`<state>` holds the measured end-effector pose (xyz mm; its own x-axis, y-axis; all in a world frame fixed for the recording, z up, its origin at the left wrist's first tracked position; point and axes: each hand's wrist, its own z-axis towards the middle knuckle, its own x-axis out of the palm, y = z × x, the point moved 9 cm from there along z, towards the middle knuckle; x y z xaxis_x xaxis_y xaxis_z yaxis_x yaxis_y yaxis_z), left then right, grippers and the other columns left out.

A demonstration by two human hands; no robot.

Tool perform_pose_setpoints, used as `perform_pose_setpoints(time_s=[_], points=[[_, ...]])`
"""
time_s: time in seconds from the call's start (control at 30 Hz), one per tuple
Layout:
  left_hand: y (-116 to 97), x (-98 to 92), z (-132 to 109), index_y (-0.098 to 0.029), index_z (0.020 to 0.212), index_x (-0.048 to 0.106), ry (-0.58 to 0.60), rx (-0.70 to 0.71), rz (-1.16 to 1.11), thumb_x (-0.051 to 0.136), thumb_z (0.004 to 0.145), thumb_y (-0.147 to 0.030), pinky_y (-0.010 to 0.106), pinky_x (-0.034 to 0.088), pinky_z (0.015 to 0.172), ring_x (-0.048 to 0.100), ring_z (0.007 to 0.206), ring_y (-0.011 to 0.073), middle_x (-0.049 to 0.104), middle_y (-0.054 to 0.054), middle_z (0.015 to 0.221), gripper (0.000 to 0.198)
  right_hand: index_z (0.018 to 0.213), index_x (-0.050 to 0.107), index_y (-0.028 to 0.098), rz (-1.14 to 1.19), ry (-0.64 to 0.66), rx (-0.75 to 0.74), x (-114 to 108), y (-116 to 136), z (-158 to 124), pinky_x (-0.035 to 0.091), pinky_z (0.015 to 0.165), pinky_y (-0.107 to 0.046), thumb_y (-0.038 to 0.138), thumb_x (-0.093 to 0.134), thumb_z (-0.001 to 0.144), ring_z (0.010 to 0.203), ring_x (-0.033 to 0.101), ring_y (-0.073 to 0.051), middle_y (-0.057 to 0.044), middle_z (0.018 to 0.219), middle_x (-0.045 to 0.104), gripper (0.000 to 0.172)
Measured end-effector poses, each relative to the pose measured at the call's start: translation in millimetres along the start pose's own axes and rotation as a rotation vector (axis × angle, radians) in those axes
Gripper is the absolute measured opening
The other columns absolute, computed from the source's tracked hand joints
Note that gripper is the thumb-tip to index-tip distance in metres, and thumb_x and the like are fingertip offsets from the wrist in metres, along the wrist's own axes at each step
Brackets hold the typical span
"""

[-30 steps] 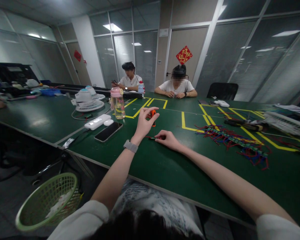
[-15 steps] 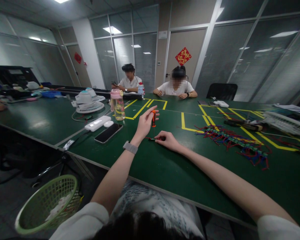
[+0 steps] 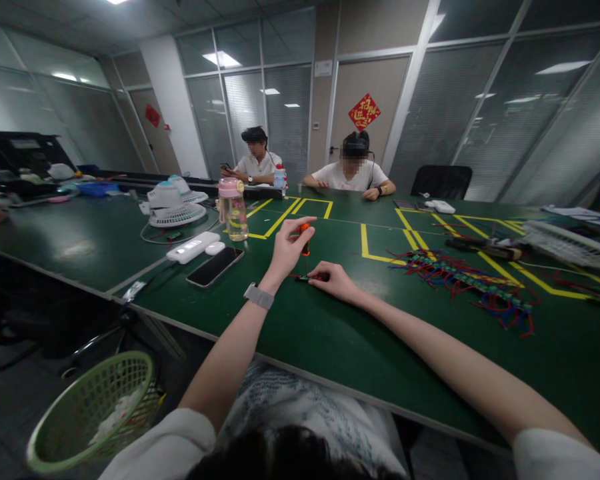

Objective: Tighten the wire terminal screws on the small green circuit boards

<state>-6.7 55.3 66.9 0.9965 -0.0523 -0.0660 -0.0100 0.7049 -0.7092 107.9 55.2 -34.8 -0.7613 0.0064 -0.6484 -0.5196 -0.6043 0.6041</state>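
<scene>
My left hand [image 3: 289, 248] holds an orange and black screwdriver [image 3: 305, 249] upright, fingers curled round the top of its handle. The thin shaft points down to a small green circuit board [image 3: 304, 278] with a red wire, lying on the green table [image 3: 325, 333]. My right hand [image 3: 336, 280] pinches the right end of this board and rests on the tabletop. Whether the tip touches the board is too small to tell. To the right lies a long row of similar boards [image 3: 460, 280] with red and blue wires.
A phone [image 3: 215, 267], a white power strip [image 3: 193, 247], a pink-lidded bottle [image 3: 236, 210] and white fans [image 3: 176, 207] stand at left. Tools [image 3: 495, 249] lie right. Two people sit across the table. A green basket [image 3: 93, 407] is on the floor at lower left.
The fingers of my left hand have gone from extended beside the screwdriver to bent over the top of its handle. My right hand keeps its pinch on the board.
</scene>
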Motion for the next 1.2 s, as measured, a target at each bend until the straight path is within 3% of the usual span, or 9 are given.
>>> perform_pose_setpoints(time_s=[0.1, 0.2, 0.37, 0.53, 0.63, 0.73, 0.9, 1.1, 1.2], points=[[0.8, 2.1, 0.2, -0.024, 0.111, 0.063, 0.027, 0.002, -0.05, 0.05, 0.086, -0.03, 0.026, 0.051, 0.077, 0.058, 0.095, 0.015, 0.058, 0.006, 0.108, 0.028, 0.083, 0.07, 0.015, 0.001, 0.001, 0.008, -0.2, 0.0, -0.3, 0.042, 0.057, -0.023, 0.02, 0.066, 0.073, 0.06, 0.051, -0.01, -0.001, 0.073, 0.058, 0.011], [6.5, 5.0, 0.4, -0.022, 0.117, 0.058, 0.056, -0.045, -0.132, 0.05, 0.086, -0.031, 0.027, 0.052, 0.073, 0.061, 0.086, 0.0138, 0.061, 0.006, 0.103, 0.033, 0.083, 0.07, 0.015, 0.003, 0.0, 0.007, -0.7, 0.5, -0.7, 0.043, 0.058, -0.023, 0.019, 0.066, 0.074, 0.061, 0.052, -0.011, -0.001, 0.074, 0.058, 0.011], [-0.4, -8.4, 2.0, -0.021, 0.101, 0.067, -0.058, 0.027, 0.032, 0.06, 0.08, -0.032, 0.025, 0.051, 0.072, 0.06, 0.086, 0.0142, 0.06, 0.006, 0.101, 0.024, 0.083, 0.07, 0.016, -0.002, 0.005, 0.007, -0.8, 1.5, -0.8, 0.043, 0.057, -0.023, 0.019, 0.066, 0.074, 0.062, 0.052, -0.011, -0.002, 0.074, 0.058, 0.011], [4.6, -0.5, 2.6, -0.021, 0.115, 0.059, 0.045, -0.035, -0.13, 0.049, 0.086, -0.032, 0.031, 0.052, 0.077, 0.062, 0.088, 0.0152, 0.063, 0.007, 0.106, 0.032, 0.083, 0.07, 0.016, 0.006, -0.001, 0.003, -0.3, 0.2, -0.5, 0.043, 0.058, -0.023, 0.019, 0.066, 0.074, 0.062, 0.052, -0.011, -0.001, 0.074, 0.058, 0.011], [1.7, -4.8, 1.4, -0.02, 0.107, 0.064, -0.005, -0.018, -0.022, 0.06, 0.08, -0.032, 0.028, 0.051, 0.075, 0.061, 0.083, 0.0142, 0.063, 0.005, 0.096, 0.03, 0.083, 0.07, 0.016, 0.012, -0.008, -0.002, -0.5, -0.7, -0.5, 0.043, 0.058, -0.023, 0.019, 0.066, 0.073, 0.061, 0.052, -0.011, -0.001, 0.073, 0.057, 0.011], [-4.4, -6.7, 0.6, -0.022, 0.101, 0.067, -0.036, 0.026, 0.06, 0.061, 0.078, -0.032, 0.024, 0.05, 0.075, 0.058, 0.089, 0.0139, 0.059, 0.005, 0.103, 0.026, 0.083, 0.07, 0.016, 0.008, -0.008, 0.0, -0.6, -1.8, -0.6, 0.042, 0.057, -0.023, 0.019, 0.066, 0.073, 0.061, 0.051, -0.01, -0.001, 0.073, 0.057, 0.011], [1.0, 5.3, -0.2, -0.02, 0.113, 0.061, 0.076, -0.055, -0.086, 0.055, 0.083, -0.031, 0.026, 0.052, 0.07, 0.061, 0.079, 0.0128, 0.062, 0.005, 0.095, 0.032, 0.084, 0.071, 0.016, 0.002, -0.005, -0.002, -0.7, -1.9, -0.7, 0.043, 0.059, -0.024, 0.019, 0.066, 0.073, 0.062, 0.051, -0.011, -0.001, 0.073, 0.058, 0.012], [-1.3, 5.1, -0.4, -0.022, 0.113, 0.061, 0.077, -0.028, -0.134, 0.049, 0.086, -0.029, 0.029, 0.051, 0.077, 0.061, 0.093, 0.016, 0.061, 0.007, 0.111, 0.03, 0.084, 0.07, 0.016, 0.008, 0.006, 0.004, -0.2, -0.6, -0.4, 0.043, 0.059, -0.024, 0.018, 0.066, 0.073, 0.062, 0.052, -0.011, -0.001, 0.074, 0.058, 0.012], [1.3, 3.1, 0.0, -0.02, 0.112, 0.061, 0.062, -0.062, -0.149, 0.053, 0.084, -0.03, 0.03, 0.052, 0.077, 0.063, 0.086, 0.0154, 0.064, 0.007, 0.103, 0.031, 0.084, 0.071, 0.016, 0.01, 0.007, -0.001, -0.1, -0.4, -0.6, 0.044, 0.059, -0.024, 0.019, 0.066, 0.074, 0.063, 0.052, -0.011, -0.002, 0.075, 0.058, 0.012]])
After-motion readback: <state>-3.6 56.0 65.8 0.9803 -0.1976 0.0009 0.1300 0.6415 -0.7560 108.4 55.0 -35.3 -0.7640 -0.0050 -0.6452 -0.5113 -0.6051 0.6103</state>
